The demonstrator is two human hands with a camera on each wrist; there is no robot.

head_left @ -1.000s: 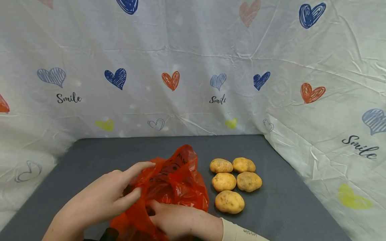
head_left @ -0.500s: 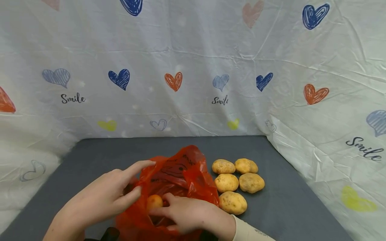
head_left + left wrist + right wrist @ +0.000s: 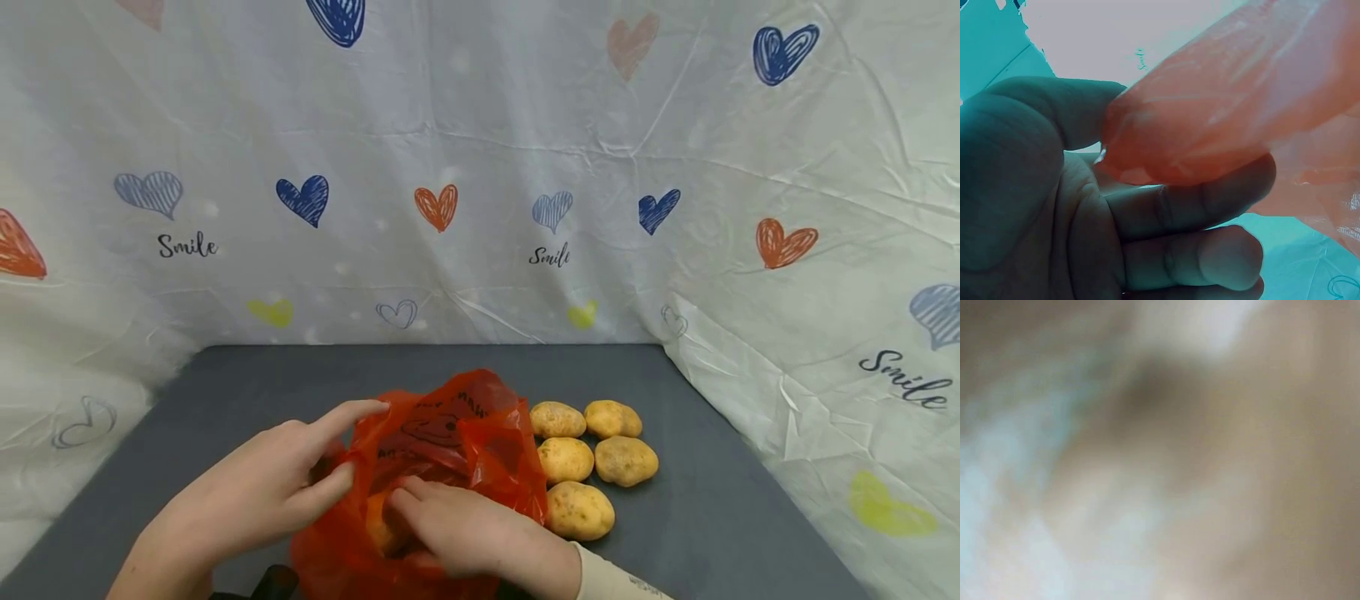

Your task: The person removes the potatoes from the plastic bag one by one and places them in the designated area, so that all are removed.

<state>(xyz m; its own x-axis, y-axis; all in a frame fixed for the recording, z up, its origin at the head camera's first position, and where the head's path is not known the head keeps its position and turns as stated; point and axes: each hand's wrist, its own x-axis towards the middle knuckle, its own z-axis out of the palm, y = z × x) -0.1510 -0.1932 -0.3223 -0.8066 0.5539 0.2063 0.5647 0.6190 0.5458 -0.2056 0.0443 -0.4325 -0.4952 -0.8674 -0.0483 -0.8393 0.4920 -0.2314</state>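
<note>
An orange-red plastic bag (image 3: 502,458) with dark printing stands with its mouth facing me. My left hand (image 3: 262,483) holds the left side of its rim; in the left wrist view the thin plastic (image 3: 1197,112) lies between thumb and fingers. Inside the bag mouth is my right hand (image 3: 465,529), its fingers curled over a rounded potato (image 3: 381,529) that looks orange in there. Part of that potato is hidden by the fingers. The right wrist view is too blurred to make anything out.
Several loose potatoes lie in a cluster right of the bag, the nearest potato (image 3: 580,511) close beside it. The dark grey table (image 3: 270,375) is bordered at the back and sides by a pale cloth (image 3: 480,100) with printed hearts. A black object (image 3: 276,582) shows at the bottom edge.
My right hand drew back slightly, uncovering the potato in the bag, and then closed over it. The bag mouth spread wider to the right. My left hand kept its hold on the rim.
</note>
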